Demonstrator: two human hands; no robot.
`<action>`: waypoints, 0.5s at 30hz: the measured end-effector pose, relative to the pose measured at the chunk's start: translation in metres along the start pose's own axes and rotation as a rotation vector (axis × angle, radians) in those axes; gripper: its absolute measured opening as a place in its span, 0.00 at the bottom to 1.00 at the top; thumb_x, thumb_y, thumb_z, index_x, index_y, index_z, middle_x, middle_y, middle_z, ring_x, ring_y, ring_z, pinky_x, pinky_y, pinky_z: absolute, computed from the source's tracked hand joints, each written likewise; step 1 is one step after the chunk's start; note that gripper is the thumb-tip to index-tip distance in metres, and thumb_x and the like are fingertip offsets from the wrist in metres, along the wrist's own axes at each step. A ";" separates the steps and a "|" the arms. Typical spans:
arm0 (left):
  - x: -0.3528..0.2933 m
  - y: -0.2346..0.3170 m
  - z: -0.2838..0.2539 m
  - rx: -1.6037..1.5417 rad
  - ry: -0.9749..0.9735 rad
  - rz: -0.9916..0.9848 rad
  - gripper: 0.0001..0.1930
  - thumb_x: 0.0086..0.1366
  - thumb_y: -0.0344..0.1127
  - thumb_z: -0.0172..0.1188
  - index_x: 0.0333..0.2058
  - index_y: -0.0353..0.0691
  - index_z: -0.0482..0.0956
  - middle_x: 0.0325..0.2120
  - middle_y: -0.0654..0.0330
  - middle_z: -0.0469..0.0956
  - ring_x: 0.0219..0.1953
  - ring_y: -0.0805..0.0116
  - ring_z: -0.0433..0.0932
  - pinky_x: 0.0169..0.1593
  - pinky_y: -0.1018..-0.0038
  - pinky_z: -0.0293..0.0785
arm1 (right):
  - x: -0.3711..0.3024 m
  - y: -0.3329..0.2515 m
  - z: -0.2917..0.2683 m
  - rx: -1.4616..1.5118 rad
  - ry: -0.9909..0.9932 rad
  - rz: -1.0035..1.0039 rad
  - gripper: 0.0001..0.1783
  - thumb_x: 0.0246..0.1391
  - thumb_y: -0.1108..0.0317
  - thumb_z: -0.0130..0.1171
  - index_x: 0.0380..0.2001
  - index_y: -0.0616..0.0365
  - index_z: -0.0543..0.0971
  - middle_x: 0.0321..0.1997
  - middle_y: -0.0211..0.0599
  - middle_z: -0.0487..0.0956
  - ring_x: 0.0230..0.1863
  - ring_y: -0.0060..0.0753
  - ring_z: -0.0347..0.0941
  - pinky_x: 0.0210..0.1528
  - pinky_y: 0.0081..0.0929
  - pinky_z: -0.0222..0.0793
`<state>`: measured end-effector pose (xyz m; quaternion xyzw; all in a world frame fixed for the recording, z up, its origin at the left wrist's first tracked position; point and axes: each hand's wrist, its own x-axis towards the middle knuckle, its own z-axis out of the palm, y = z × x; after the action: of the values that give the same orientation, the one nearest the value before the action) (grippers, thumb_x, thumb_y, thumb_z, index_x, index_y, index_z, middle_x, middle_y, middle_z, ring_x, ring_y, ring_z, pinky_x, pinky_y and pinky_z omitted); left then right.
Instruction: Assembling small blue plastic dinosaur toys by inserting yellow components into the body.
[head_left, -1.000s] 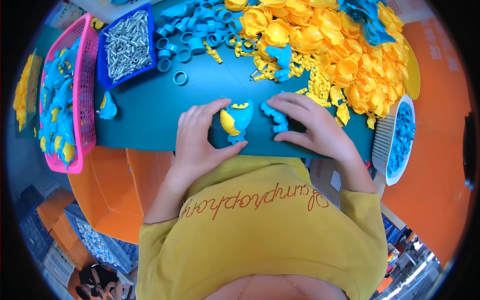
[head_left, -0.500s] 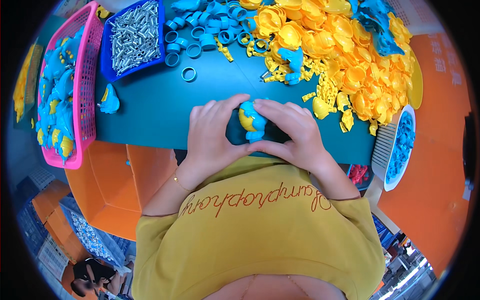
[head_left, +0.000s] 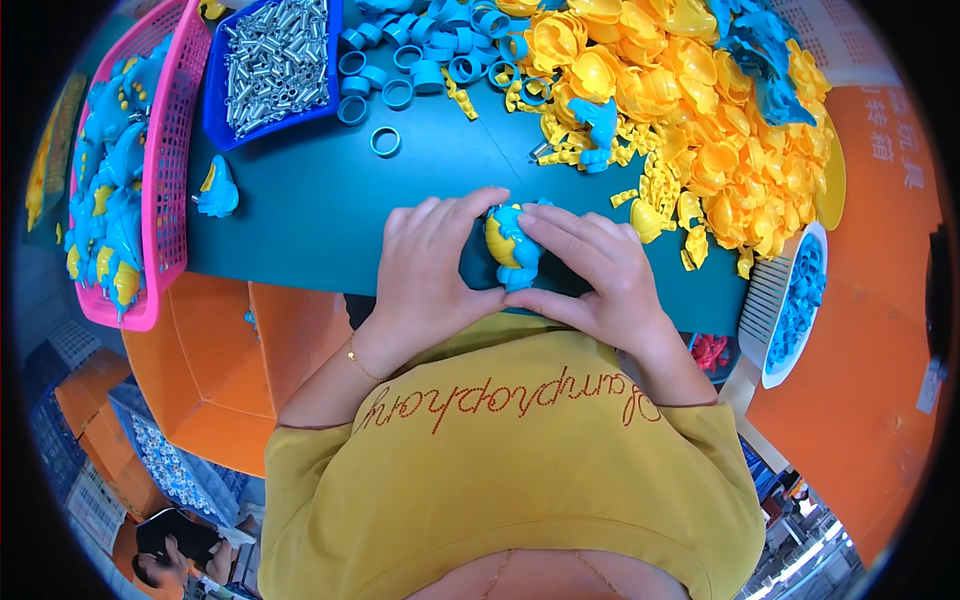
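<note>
Between my two hands, over the near edge of the green table [head_left: 330, 215], is a small blue toy figure [head_left: 512, 248] with a yellow belly. My left hand [head_left: 425, 250] is closed round its left side, index finger on the top and thumb near the bottom. From the other side my right hand [head_left: 600, 262] grips it, fingers at the upper part and thumb low. Part of the figure is hidden behind the right fingers. A similar blue and yellow toy piece [head_left: 216, 188] lies alone on the table, left of my hands.
A pink basket [head_left: 165, 200] of blue and yellow toy parts stands left, beside a blue tray [head_left: 225, 137] of metal cylinders. Blue rings [head_left: 397, 94] and a heap of yellow shells [head_left: 690, 120] lie behind. At right is a white basket [head_left: 775, 305] of blue pieces; orange bins [head_left: 205, 365] sit below left.
The toy figure has turned slightly between my fingers, showing more of its blue lower part. Both hands keep their grip. The whole view has shifted a little.
</note>
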<state>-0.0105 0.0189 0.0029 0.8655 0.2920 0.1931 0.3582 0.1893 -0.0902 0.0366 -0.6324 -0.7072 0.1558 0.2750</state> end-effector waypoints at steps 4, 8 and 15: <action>0.001 0.001 0.000 0.012 0.001 0.006 0.45 0.44 0.47 0.83 0.63 0.51 0.73 0.46 0.64 0.81 0.48 0.61 0.78 0.51 0.63 0.64 | 0.002 0.002 -0.004 0.045 -0.017 0.009 0.44 0.39 0.55 0.84 0.61 0.54 0.81 0.60 0.39 0.84 0.41 0.37 0.81 0.42 0.30 0.72; 0.001 0.000 0.000 0.014 -0.005 -0.006 0.45 0.44 0.48 0.83 0.63 0.50 0.74 0.46 0.64 0.81 0.47 0.61 0.78 0.51 0.63 0.65 | 0.002 0.010 -0.004 0.109 -0.067 0.021 0.43 0.41 0.55 0.84 0.62 0.55 0.81 0.61 0.41 0.84 0.46 0.41 0.83 0.44 0.31 0.73; 0.000 -0.001 0.001 -0.007 0.007 -0.006 0.44 0.45 0.51 0.82 0.62 0.50 0.74 0.45 0.63 0.81 0.48 0.60 0.78 0.51 0.63 0.65 | 0.009 0.000 -0.007 0.044 -0.104 0.015 0.42 0.43 0.56 0.82 0.62 0.56 0.80 0.62 0.42 0.83 0.51 0.44 0.83 0.49 0.33 0.75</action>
<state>-0.0103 0.0193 0.0013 0.8626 0.2953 0.1960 0.3609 0.1928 -0.0826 0.0439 -0.6225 -0.7123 0.2058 0.2507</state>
